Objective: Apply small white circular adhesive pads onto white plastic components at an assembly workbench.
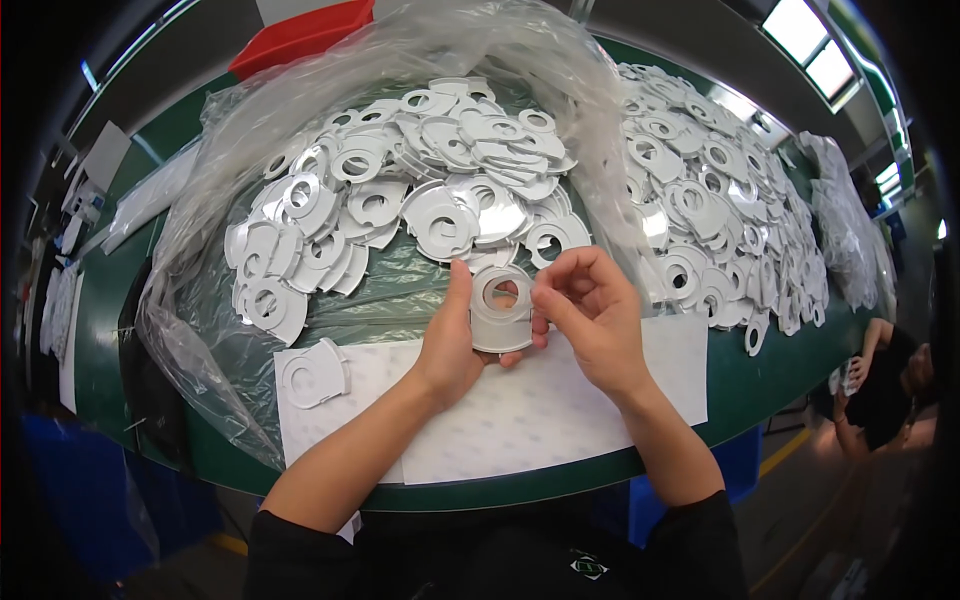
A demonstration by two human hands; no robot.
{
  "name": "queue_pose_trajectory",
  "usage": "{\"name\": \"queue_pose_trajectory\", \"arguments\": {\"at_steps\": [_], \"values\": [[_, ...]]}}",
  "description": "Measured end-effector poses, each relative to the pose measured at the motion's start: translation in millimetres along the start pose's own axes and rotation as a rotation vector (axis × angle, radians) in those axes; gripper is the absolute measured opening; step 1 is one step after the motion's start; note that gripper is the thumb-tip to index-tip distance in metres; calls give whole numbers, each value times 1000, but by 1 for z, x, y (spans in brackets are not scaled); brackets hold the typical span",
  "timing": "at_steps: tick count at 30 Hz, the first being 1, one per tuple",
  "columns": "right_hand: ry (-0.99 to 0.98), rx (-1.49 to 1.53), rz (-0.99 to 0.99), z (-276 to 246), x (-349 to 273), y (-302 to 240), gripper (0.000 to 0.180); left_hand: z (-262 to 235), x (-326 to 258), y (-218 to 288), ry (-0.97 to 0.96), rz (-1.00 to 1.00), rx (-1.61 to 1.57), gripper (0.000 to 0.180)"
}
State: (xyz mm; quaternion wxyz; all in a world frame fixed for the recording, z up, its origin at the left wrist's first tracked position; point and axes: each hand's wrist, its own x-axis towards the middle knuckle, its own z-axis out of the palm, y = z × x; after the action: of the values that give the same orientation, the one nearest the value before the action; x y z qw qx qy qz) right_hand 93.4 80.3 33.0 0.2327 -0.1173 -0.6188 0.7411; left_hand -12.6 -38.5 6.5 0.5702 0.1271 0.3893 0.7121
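Observation:
Between my hands is a pale grey plastic part (502, 332), a rounded plate with a large ring-shaped hole. My left hand (455, 345) grips it along its left side, with fingers behind it. The fingers of my right hand (597, 315) are pinched at the part's upper right edge; whether they hold anything else small is hidden. Below the hands lies a white paper sheet (540, 430). One similar plastic part (314, 374) rests alone on the sheet's left end.
Just beyond the sheet, a clear plastic bag (190, 280) lies open around a heap of similar parts (440, 215). A second heap (720, 200) covers the right side of the green table (480, 494). A red bin (300, 38) stands at the back. Another person (885, 380) sits at the far right.

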Motion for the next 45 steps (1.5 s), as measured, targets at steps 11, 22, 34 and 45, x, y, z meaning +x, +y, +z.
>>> {"name": "queue_pose_trajectory", "arguments": {"at_steps": [11,22,34,45], "values": [[-12,-30,70,-2,5,6,22,-2,0,-1,-30,-1,-9,73],[25,-18,45,0,3,9,19,-1,1,-1,-15,-7,-14,74],[27,-36,43,1,3,10,16,-2,2,-2,-13,-7,1,76],[62,-112,18,5,1,9,14,-3,3,-4,-12,6,-44,63]]}}
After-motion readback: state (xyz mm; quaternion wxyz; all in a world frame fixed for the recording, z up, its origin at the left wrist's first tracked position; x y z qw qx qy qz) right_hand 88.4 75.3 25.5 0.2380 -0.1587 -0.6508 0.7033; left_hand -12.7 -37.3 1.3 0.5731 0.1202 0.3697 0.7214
